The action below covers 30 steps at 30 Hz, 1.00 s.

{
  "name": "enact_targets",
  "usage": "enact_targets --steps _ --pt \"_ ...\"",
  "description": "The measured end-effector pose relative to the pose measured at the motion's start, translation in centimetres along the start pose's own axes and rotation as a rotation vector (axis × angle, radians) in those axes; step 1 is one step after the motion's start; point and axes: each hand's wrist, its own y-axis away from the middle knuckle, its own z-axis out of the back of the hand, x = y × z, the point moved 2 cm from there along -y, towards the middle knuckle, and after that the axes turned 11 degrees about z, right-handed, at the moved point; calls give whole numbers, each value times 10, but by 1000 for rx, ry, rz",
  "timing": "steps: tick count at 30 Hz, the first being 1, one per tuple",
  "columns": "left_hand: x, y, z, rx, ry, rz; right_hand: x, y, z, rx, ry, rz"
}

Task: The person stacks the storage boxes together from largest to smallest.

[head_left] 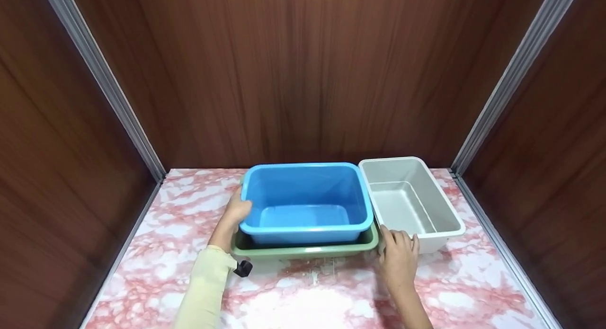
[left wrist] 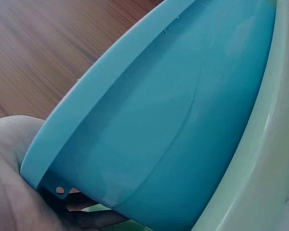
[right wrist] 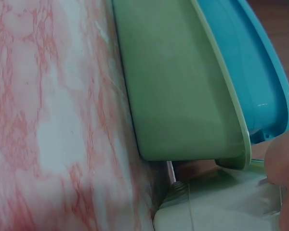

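Head view, left hand [head_left: 235,211]: grips the rim of the blue tub [head_left: 305,215], thumb over the edge.
Head view, blue tub: just right of the left hand, reaching across toward the right hand [head_left: 398,255]; it sits inside the green tub [head_left: 303,251], its rim standing higher.
Head view, green tub: beneath the left hand's grip, its near right corner just beside the right hand.
Head view, right hand: fingers bent over the rim of the grey tub [head_left: 402,203] at its near left corner.
Head view, grey tub: stretches away beyond the right hand; I can see its bare floor.
Head view, sleeve [head_left: 203,286]: pale yellow, behind the left hand, a black clip [head_left: 243,268] at its cuff.
Head view, table [head_left: 454,298]: red-and-white marbled, under both hands; wooden walls [head_left: 303,83] rise beyond them.
Left wrist view, left hand: palm at the blue rim, fingers reaching underneath, near a small holed tab [left wrist: 60,190]; the green rim runs right of the hand.
Right wrist view, right hand: only part shows, beside the grey tub; its fingertips are out of sight here. The green and blue tubs lie just beside it.
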Motion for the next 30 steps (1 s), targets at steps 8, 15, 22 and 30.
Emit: enact_targets --steps 8,15,22,30 --pt "-2 0 -3 -5 -31 -12 0 1 3 -28 4 -5" --pt "-4 0 -4 -3 -35 -16 1 2 5 -44 1 -7" --pt "-3 0 -1 13 -40 2 2 4 3 -55 5 -1" --pt "-1 1 4 52 -29 33 4 5 4 -49 -6 17"
